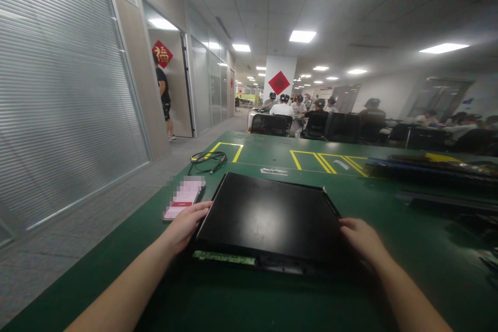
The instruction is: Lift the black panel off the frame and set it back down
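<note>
A black flat display panel lies on or just above the green table, its dark screen facing up. Along its near edge shows a strip of green circuit board. My left hand grips the panel's left edge, fingers on the side and the rest out of sight beneath. On the opposite edge, my right hand holds the panel with the thumb on top and the other fingers mostly hidden. A thin black frame edge runs along the panel's far right corner.
A phone lies beside my left hand. Behind it is a coiled black cable. Yellow tape marks the green table. Dark flat parts are piled at the right. Several people sit farther back; one person stands at a doorway.
</note>
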`<action>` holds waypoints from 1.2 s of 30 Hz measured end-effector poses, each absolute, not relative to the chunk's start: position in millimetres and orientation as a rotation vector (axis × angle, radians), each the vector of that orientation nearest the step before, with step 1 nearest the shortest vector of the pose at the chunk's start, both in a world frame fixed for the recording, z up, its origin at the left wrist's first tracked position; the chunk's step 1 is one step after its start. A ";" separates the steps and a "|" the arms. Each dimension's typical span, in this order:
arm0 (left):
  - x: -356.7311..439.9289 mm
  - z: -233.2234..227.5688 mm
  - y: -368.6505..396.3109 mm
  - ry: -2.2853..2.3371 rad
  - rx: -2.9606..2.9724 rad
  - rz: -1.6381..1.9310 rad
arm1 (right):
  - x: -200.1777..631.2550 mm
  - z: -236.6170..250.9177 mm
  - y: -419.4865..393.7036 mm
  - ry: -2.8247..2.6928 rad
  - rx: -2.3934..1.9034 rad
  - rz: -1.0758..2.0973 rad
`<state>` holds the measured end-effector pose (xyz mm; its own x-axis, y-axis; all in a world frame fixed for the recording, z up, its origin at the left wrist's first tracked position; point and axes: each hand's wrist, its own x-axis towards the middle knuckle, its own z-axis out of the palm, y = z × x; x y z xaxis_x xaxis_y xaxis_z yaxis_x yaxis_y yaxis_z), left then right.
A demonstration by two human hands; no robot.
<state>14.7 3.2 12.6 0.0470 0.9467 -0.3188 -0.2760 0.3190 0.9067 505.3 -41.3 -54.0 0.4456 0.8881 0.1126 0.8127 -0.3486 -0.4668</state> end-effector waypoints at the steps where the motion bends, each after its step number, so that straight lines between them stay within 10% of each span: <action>1: 15.6 13.8 2.9 1.148 0.763 1.096 | 505.3 -54.2 -41.2 -1.437 -2.244 0.216; 36: 15.5 26.1 -13.0 0.756 0.973 1.149 | 497.9 -46.0 -45.4 -1.390 -2.211 0.233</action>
